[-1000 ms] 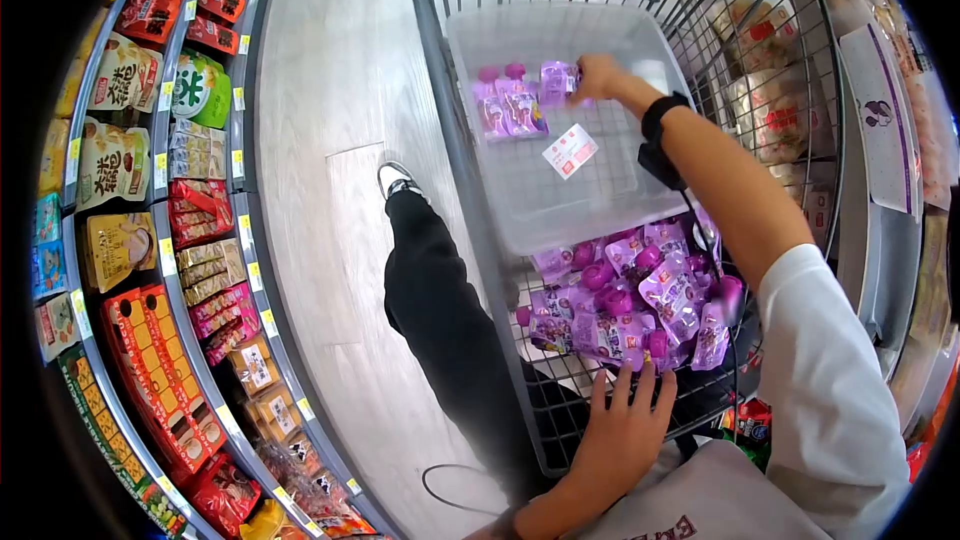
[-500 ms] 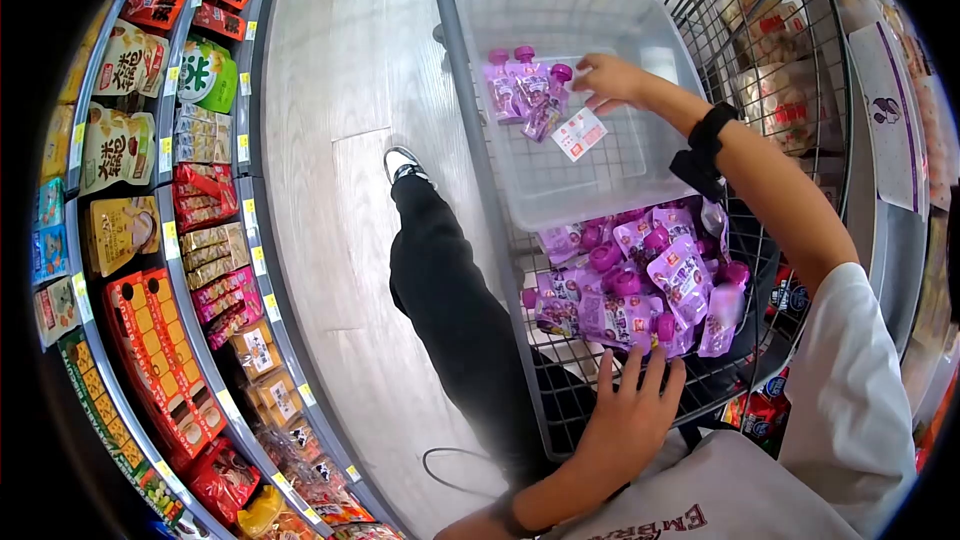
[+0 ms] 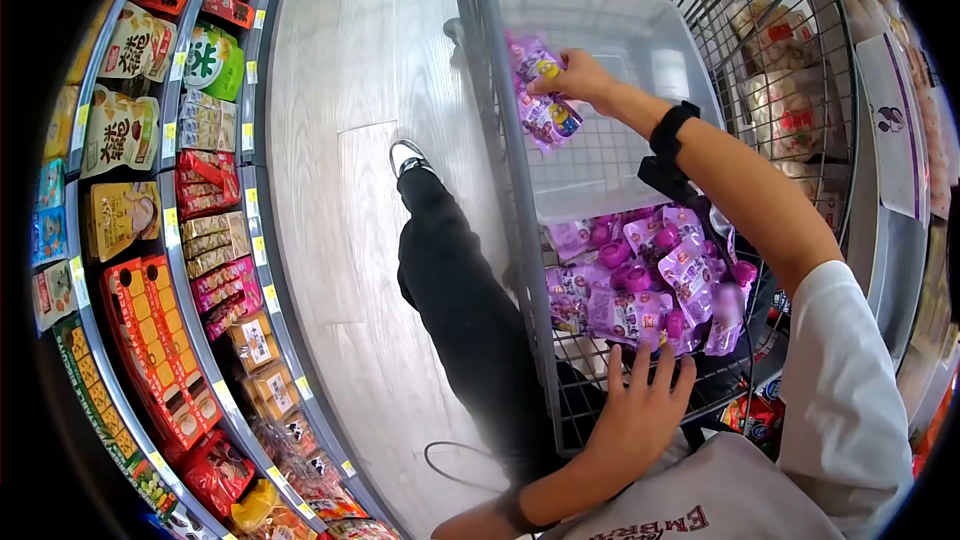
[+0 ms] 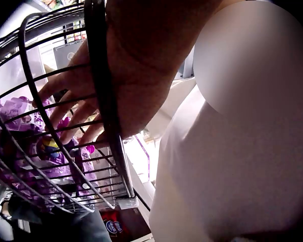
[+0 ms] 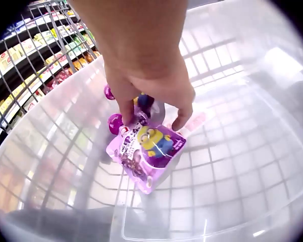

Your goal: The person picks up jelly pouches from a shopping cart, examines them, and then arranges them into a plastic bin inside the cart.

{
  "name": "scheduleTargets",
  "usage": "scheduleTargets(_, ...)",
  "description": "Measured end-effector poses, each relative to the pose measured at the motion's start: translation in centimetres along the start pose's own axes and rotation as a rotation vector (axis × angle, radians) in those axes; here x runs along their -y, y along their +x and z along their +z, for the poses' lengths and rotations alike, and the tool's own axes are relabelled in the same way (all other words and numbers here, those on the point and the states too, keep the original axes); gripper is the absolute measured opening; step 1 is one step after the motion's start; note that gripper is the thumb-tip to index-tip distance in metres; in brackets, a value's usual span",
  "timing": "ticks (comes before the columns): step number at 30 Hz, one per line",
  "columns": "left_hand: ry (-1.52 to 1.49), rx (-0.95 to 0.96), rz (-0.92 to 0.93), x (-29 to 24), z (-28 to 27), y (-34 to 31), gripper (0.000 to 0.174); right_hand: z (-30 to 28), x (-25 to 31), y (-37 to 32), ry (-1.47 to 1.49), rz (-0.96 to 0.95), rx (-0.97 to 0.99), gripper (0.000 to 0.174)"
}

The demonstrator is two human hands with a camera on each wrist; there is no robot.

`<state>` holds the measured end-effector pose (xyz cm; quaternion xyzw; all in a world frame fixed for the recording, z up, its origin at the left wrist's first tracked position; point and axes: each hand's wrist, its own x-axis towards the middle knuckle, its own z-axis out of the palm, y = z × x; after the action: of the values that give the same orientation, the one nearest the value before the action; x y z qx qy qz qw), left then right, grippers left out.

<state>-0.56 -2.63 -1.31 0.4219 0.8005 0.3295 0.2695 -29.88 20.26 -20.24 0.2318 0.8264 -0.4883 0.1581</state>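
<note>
In the head view, my right hand (image 3: 585, 80) is over the left side of a clear plastic bin (image 3: 610, 180), its fingers gripping purple pouches (image 3: 550, 120). The right wrist view shows fingers and thumb of that hand (image 5: 149, 91) bent around the top of a pouch (image 5: 146, 151) with a yellow cartoon figure; other purple caps lie beside it. My left hand (image 3: 640, 410) rests with spread fingers at the cart's near edge, beside a heap of purple pouches (image 3: 630, 310). Through the cart wires, the left wrist view shows this hand (image 4: 126, 96) near the heap (image 4: 50, 156).
A wire shopping cart (image 3: 545, 340) holds bin and heap. Snack shelves (image 3: 255, 240) run along the left, past a pale floor (image 3: 345, 200) where one shoe (image 3: 408, 156) shows. Packaged goods (image 3: 785, 110) stand right of the cart. A cable hangs from the right wrist device (image 3: 665, 180).
My right hand has gone from open beside the pouches to gripping at them, and the pouches have shifted left in the bin. The white card is now out of sight in the head view.
</note>
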Motion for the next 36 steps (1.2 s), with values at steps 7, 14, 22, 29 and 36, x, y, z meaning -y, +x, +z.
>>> scheduleTargets(7,0.010,-0.001,-0.004,-0.1,0.1,0.0,0.046,-0.1,3.4,-2.0,0.093,0.094,0.145,0.075)
scheduleTargets(14,0.032,-0.011,0.002,-0.1,0.2,-0.2,0.045,0.5,1.3,-0.1,0.114,0.040,0.274,0.053)
scheduleTargets(22,0.023,0.026,-0.018,0.0,-0.1,0.0,0.045,-0.1,2.4,-0.2,-0.108,-0.134,0.256,0.079)
scheduleTargets(29,0.011,0.024,-0.009,0.0,0.0,0.1,0.048,0.2,2.1,0.7,-0.163,-0.159,0.208,0.101)
scheduleTargets(36,0.049,-0.008,-0.022,-0.2,0.0,0.0,0.042,0.1,2.9,0.9,-0.302,-0.109,0.272,0.081)
